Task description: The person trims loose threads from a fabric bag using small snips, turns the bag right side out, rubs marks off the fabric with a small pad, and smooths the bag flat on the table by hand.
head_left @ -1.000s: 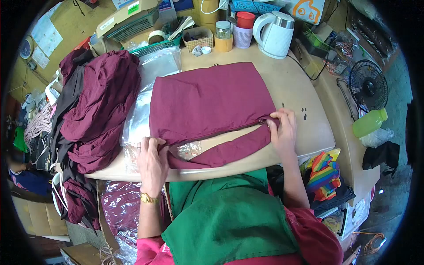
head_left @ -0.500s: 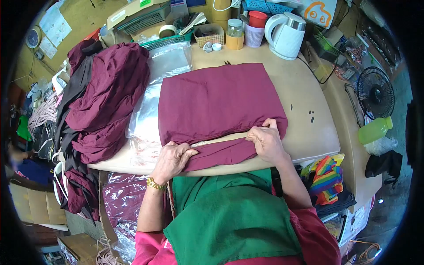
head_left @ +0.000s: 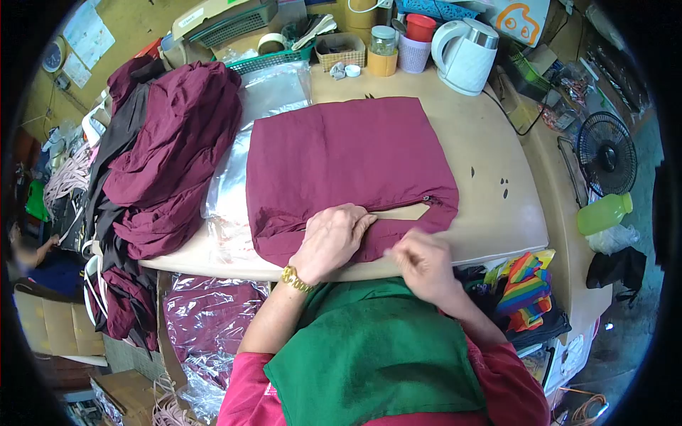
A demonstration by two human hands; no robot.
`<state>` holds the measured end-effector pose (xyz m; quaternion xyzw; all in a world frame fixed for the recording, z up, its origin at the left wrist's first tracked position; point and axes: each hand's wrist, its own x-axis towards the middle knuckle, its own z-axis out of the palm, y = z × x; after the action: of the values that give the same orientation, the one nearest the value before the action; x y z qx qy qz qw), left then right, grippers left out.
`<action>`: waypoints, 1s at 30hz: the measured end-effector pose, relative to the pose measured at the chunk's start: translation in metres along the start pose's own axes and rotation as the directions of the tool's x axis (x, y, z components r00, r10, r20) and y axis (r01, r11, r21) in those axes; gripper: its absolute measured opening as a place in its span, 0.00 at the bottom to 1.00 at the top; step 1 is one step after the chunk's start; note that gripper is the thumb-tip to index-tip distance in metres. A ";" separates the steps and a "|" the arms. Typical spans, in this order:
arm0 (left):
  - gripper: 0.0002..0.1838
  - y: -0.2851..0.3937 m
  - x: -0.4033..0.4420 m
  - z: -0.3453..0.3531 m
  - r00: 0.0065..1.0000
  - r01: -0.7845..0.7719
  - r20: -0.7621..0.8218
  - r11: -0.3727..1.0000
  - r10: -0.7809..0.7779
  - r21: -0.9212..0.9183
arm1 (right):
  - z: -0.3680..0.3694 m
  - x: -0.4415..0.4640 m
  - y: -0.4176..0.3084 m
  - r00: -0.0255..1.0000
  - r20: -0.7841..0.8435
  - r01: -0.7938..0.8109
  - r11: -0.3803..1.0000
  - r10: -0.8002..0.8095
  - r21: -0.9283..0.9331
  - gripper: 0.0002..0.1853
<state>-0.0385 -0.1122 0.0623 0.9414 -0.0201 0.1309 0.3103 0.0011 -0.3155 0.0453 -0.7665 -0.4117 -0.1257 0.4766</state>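
Across a beige table (head_left: 497, 224), folded maroon cloth (head_left: 348, 153) lay before the person. The left hand (head_left: 332, 238) rested on its near edge, grip hidden; the blurred right hand (head_left: 426, 266) curled just beside, its hold unclear. Leftward sat a maroon heap (head_left: 170, 142).

Right hand (head_left: 424, 267) blurred, left pink sleeve (head_left: 247, 390) cropped below

No lettering or number is showing legibly: beyond the left edge of the worktop (head_left: 490, 160), pale wall sheets (head_left: 89, 32) and a round dial (head_left: 53, 55) are appearing too small for reading, while behind its far edge a white panel (head_left: 517, 20) is bearing an orange outline (head_left: 523, 30).
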 end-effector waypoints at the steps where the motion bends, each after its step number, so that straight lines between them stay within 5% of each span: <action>1: 0.15 0.006 0.001 -0.004 0.996 -0.035 -0.082 0.998 0.030 -0.058 | 0.000 -0.012 -0.002 0.880 0.336 -0.427 0.871 0.337 0.243 0.13; 2: 0.15 0.015 0.001 -0.010 0.997 -0.036 -0.074 0.997 0.032 -0.062 | 0.000 -0.019 -0.001 0.561 0.682 -0.798 0.526 0.470 0.294 0.16; 3: 0.15 0.026 0.000 -0.018 0.999 0.009 -0.048 0.997 -0.013 -0.075 | 0.003 -0.023 0.002 0.558 0.680 -0.802 0.520 0.476 0.294 0.16; 5: 0.16 0.033 -0.002 -0.020 0.998 0.054 -0.015 0.995 -0.056 -0.085 | 0.015 -0.028 0.010 0.506 0.722 -0.863 0.281 0.472 0.421 0.21; 7: 0.18 0.034 -0.005 -0.021 0.998 0.070 0.001 0.994 -0.070 -0.088 | 0.020 -0.025 0.011 0.581 0.689 -0.814 0.310 0.433 0.491 0.22; 9: 0.19 0.029 -0.007 -0.020 0.999 0.048 -0.012 0.994 -0.050 -0.102 | 0.023 -0.018 0.003 0.565 0.626 -0.756 0.035 0.537 0.653 0.21; 15: 0.23 -0.002 -0.003 -0.005 0.992 0.125 0.010 0.984 -0.124 -0.129 | 0.024 -0.028 0.011 0.710 0.477 -0.657 0.243 0.518 0.714 0.23; 19: 0.25 -0.012 -0.002 0.000 0.953 0.285 0.203 0.895 -0.226 -0.344 | 0.023 -0.028 0.010 0.778 0.372 -0.596 0.406 0.507 0.693 0.26; 27: 0.22 -0.009 -0.005 -0.002 0.982 0.189 0.125 0.771 -0.143 -0.608 | 0.023 -0.025 0.006 0.782 0.373 -0.599 0.438 0.499 0.670 0.27; 30: 0.19 -0.002 -0.004 -0.013 0.935 0.304 0.320 0.817 -0.155 -0.491 | 0.022 -0.025 0.007 0.765 0.406 -0.621 0.406 0.500 0.670 0.27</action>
<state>-0.0456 -0.1029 0.0703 0.8222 0.0176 -0.0458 0.5671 -0.0142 -0.3119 0.0152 -0.5829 -0.1742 0.2856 0.7405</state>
